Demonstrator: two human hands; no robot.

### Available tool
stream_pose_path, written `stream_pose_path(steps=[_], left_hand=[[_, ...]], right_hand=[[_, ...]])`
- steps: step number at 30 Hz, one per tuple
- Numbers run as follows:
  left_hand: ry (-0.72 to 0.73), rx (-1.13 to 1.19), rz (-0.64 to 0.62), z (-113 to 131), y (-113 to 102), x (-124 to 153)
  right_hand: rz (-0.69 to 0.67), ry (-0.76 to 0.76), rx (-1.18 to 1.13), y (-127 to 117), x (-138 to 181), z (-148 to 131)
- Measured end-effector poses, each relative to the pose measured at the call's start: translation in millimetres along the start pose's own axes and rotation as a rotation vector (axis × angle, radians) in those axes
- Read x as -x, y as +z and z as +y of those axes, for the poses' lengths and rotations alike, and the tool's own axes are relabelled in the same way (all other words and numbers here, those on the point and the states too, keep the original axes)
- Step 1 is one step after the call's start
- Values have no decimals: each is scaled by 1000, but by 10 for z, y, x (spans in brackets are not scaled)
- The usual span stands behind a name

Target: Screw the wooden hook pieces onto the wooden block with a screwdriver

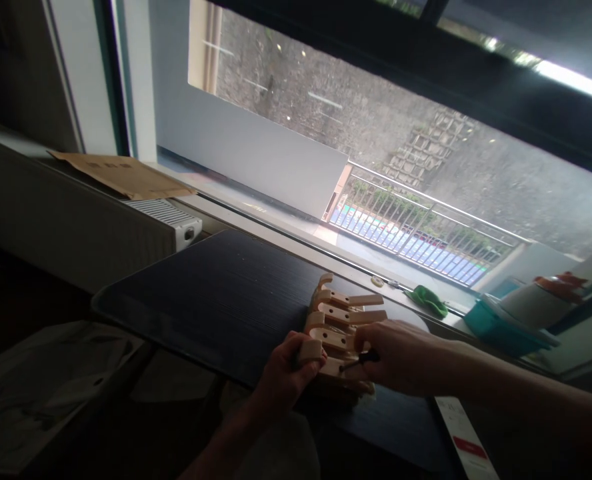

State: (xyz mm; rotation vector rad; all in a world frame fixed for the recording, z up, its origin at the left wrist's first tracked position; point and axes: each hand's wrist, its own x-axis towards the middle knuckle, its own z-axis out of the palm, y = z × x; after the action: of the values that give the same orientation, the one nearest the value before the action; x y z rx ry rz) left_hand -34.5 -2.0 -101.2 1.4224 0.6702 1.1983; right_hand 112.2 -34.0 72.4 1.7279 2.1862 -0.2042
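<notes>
A wooden rack with several curved wooden hooks (337,315) lies on the dark table (201,293). Dark round holes or screw heads dot the flat parts of the hooks. My left hand (289,373) is closed around the curved end of the nearest wooden hook (310,351). In my right hand (399,350) is a screwdriver (369,358) with a dark handle. Its thin shaft points left, and the tip is at a dark spot on that same hook. Whether the tip sits in a screw cannot be made out. My fingers partly cover the handle.
Along the windowsill are a green cloth-like item (427,301), a small roll (377,281) and a teal box (506,327). A brown envelope (126,175) lies over the white radiator (169,217) at left. By the table's right edge is a white-and-red flat item (463,437).
</notes>
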Motion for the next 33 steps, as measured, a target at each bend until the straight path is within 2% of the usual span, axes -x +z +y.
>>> stream_pose_path(steps=[2,5,8,10,12,16,17,21,22,24,26,30,33], left_hand=[[-13,-7,1,6,1,-1],[-9,0,5,-15,8,6],[4,4,-3,-45,9,14],[11,-9,-8,-60,4,15],[18,-22,-8,-69,1,14],[26,-33,1,-59,3,9],[29,-35,7,-49,5,8],[29,-27,20,7,5,-1],[25,-21,21,19,3,-5],[13,-2,22,27,-4,-15],[3,29,16,17,-11,-28],[-17,113,-8,-24,-17,-50],[-44,161,-4,-14,-9,-66]], right_hand=[[35,-178,138,-32,10,-54],[64,-511,479,-38,13,-102],[66,-631,642,27,23,-67],[63,-598,584,109,54,-20],[90,-478,427,199,94,22],[114,-25,1,286,79,96],[89,73,-97,279,41,123],[-127,279,-409,187,-129,261],[-148,287,-421,161,-142,289],[-116,210,-376,122,-110,322],[7,112,-280,106,-15,328],[313,89,-191,138,203,296],[370,10,-259,187,277,249]])
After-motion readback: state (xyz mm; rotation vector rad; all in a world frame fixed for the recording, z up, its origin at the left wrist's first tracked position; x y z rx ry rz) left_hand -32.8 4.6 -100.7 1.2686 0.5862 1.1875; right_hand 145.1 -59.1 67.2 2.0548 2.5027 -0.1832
